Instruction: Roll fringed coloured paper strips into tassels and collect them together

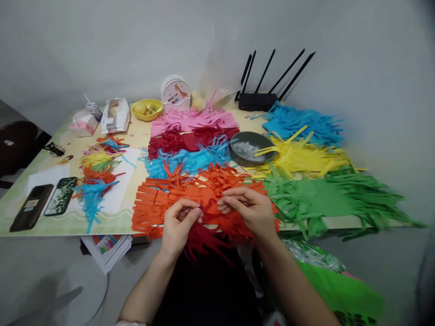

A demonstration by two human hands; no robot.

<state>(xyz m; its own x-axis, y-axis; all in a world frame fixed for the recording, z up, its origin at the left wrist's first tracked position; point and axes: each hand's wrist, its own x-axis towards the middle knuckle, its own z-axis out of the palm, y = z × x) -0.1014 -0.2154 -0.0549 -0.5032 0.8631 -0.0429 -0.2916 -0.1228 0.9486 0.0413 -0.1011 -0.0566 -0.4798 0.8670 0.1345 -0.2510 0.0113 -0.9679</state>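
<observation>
My left hand [178, 222] is closed in a pinch at the near edge of the table, at the left side of a dark red fringed piece [207, 242]. Facing it, my right hand [249, 209] pinches the upper right of the same piece. The fringe hangs down between my wrists over my dark clothing. Right behind both hands lies a pile of orange fringed sheets [152, 206], partly covered by them. What lies exactly between the fingertips is small and partly hidden.
Behind the orange pile lie light blue [183, 160], dark red [183, 141] and pink fringed sheets [193, 122]. A dark bowl [238, 156] holds clear bits. Green [326, 197], yellow [306, 156] and blue fringes [302, 124] lie right. Two phones [32, 206] and multicoloured tassels [93, 190] lie left; a router [258, 100] stands behind.
</observation>
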